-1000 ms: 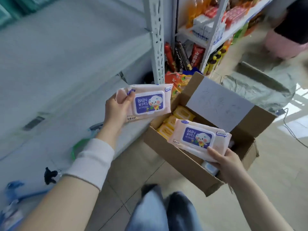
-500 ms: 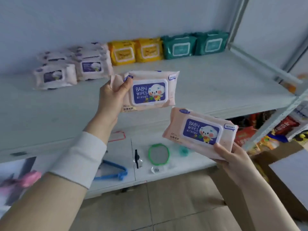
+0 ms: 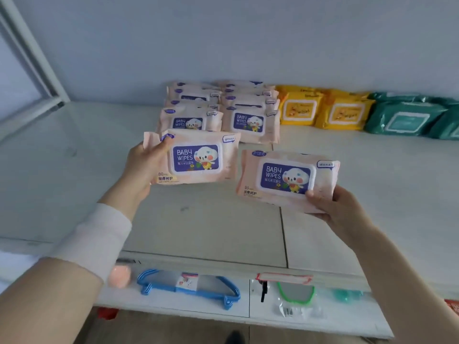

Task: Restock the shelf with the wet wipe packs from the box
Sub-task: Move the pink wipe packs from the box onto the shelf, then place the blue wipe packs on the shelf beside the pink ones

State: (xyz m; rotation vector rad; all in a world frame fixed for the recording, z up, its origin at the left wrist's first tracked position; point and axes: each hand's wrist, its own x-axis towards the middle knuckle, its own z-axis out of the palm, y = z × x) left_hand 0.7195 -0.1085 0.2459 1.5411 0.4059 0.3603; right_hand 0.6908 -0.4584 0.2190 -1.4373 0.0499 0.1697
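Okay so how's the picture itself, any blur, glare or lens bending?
Head view: light soft and even, no hard glare; print on the pack in the left hand and the pack in the right hand reads sharp; the white sleeve and blue hanger look soft; wide-angle bending slants the shelf post at left.

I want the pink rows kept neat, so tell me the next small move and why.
Probably lower the pack in the left hand onto the shelf just in front of the left pink row: it hovers right there, label up, matching those packs.
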